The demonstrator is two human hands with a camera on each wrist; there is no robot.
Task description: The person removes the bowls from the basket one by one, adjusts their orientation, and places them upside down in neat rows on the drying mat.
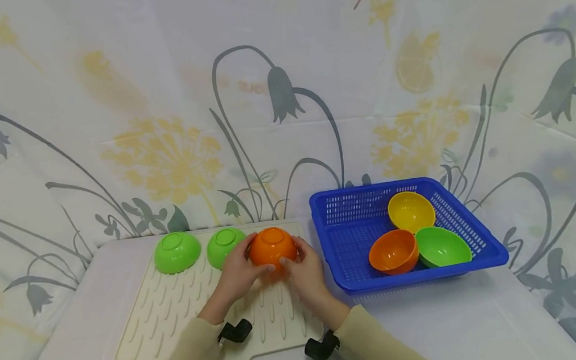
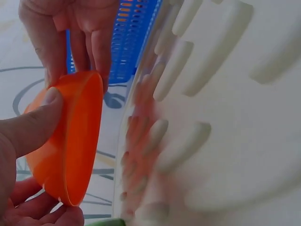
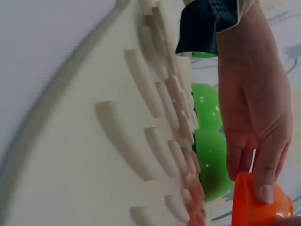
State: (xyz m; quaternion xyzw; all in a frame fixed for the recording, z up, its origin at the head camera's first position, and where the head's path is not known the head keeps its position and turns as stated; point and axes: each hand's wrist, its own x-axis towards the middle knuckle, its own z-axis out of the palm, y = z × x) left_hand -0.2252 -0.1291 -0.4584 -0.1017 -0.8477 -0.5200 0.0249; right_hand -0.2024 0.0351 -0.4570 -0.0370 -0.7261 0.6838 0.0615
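- I see the upside-down orange bowl [image 1: 272,246] at the far right end of the ribbed cream drying mat [image 1: 176,315]; the wrist views show it tipped, its rim just off the ridges.
- My left hand [image 1: 239,270] grips its left side, thumb on the wall.
- My right hand [image 1: 303,267] grips its right side, fingers curled over the rim.
- Just left of it on the mat stand two inverted green bowls [image 1: 226,245], [image 1: 177,251].
- To the right on the table [image 1: 485,323] sits a blue basket [image 1: 350,243] holding a yellow bowl [image 1: 411,211], a second orange bowl [image 1: 393,251] and a green bowl [image 1: 443,246], all upright.
- I can read no writing or labels anywhere.
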